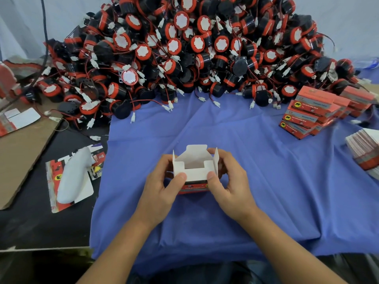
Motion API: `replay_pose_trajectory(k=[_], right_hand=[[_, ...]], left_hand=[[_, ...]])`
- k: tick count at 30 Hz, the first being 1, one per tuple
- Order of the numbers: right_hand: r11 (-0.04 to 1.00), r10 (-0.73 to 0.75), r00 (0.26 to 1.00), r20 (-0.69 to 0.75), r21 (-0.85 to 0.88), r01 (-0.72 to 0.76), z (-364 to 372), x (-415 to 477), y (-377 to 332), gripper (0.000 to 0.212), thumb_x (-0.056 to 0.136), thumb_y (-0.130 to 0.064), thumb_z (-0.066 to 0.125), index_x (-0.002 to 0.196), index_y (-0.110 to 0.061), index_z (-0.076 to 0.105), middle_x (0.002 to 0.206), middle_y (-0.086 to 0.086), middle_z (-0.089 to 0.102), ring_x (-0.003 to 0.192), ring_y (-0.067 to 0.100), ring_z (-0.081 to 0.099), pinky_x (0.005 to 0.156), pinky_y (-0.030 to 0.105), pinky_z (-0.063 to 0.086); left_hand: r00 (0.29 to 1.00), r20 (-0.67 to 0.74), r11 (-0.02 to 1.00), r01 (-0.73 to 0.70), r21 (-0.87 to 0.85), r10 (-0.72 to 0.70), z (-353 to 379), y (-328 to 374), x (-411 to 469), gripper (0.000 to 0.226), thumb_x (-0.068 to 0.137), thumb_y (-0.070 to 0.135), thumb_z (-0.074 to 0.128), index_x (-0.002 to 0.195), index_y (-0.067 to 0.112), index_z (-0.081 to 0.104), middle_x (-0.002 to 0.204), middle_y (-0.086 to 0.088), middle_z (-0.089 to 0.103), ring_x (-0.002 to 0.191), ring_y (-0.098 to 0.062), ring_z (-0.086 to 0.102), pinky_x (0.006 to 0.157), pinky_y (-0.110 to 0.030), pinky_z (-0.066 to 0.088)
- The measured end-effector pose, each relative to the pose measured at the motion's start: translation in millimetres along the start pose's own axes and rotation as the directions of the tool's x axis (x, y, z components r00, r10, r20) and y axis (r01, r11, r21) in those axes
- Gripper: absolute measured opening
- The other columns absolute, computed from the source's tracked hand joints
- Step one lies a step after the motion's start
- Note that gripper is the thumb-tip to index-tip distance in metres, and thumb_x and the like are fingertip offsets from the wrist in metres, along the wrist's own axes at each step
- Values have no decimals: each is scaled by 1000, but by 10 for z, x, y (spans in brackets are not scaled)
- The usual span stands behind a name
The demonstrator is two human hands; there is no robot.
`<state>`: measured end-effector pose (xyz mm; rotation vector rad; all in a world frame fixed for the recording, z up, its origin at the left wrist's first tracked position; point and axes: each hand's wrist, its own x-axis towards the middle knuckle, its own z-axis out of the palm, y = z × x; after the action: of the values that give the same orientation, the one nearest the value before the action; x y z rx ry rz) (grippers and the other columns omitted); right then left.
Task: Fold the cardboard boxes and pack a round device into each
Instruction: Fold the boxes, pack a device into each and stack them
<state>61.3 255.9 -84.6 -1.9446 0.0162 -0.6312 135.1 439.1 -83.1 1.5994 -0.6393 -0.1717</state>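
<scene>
A small cardboard box (195, 171), white inside and red outside, is held just above the blue cloth (256, 160) with its top flaps standing open. My left hand (162, 185) grips its left side, thumb pressed on the near flap. My right hand (229, 181) grips the right side the same way. The box's inside looks empty. A large heap of round black-and-red devices (184, 52) with red wires and white plugs lies behind it.
Finished red boxes (315, 111) are stacked at the right, and a pile of flat box blanks (365, 152) sits at the far right edge. A white handheld object (71, 177) lies on printed cards at the left, beside a brown cardboard sheet (20, 152).
</scene>
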Motion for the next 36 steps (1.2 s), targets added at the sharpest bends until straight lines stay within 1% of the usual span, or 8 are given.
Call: replay_pose_trajectory(k=[5,9,11,15,18,23,31,36], right_hand=[[998,-60,998,-17,-25,60,39,-6,-14,44,99,-37,55,135,-50,33,106,-17,59,85,20,61,73,32,52],[995,-54,998,-19,-89,52,38,16,11,23,106,-49,47,129,-49,44,111,-16,62,89,19,63,71,21,50],[995,-43,999,-18,-93,41,36,23,21,25,107,-50,46,131,-44,48,112,-14,62,91,19,63,72,15,47],[993,-41,999,-17,-110,39,42,18,3,25,106,-50,43,130,-42,49,112,-13,62,87,21,62,69,22,49],[989,-84,996,-3,-118,83,35,-8,-32,24,102,-38,51,121,-49,44,101,-15,58,80,21,57,68,29,49],[971,-172,984,38,-164,176,44,-40,-58,27,97,-23,54,117,-36,43,100,-13,50,78,18,53,68,35,48],[964,-195,981,5,-183,192,25,-1,-60,24,99,-24,54,120,-36,51,107,-14,53,81,13,56,76,15,42],[981,-128,989,-67,-156,117,26,14,-33,15,100,-28,54,115,-33,56,92,-9,54,77,17,55,72,18,43]], left_hand=[[998,-47,999,-37,-18,36,15,-24,1,35,94,41,56,127,39,45,108,4,71,97,-22,68,81,-41,56],[994,-63,996,-88,20,89,66,-9,1,28,101,52,49,122,48,30,113,7,71,102,-21,70,79,-27,57],[992,-60,993,-111,42,113,70,-15,1,26,103,56,46,122,47,31,116,8,68,107,-22,69,80,-30,59],[985,-71,984,-148,102,156,55,-37,-14,20,103,55,46,120,51,37,117,5,63,110,-26,65,81,-39,58],[977,-117,977,-163,139,180,39,-33,-22,21,100,38,50,112,51,40,108,15,63,100,-16,66,77,-23,54],[962,-175,963,-173,205,210,53,-7,-46,30,91,25,50,107,50,45,95,20,63,83,-10,64,63,-12,46],[951,-152,936,-223,272,271,79,51,-50,33,102,32,53,127,52,45,121,19,63,115,-16,65,91,-22,51],[959,-89,911,-225,345,270,81,78,-25,23,106,43,49,127,49,49,125,28,59,118,-3,60,94,-8,41]])
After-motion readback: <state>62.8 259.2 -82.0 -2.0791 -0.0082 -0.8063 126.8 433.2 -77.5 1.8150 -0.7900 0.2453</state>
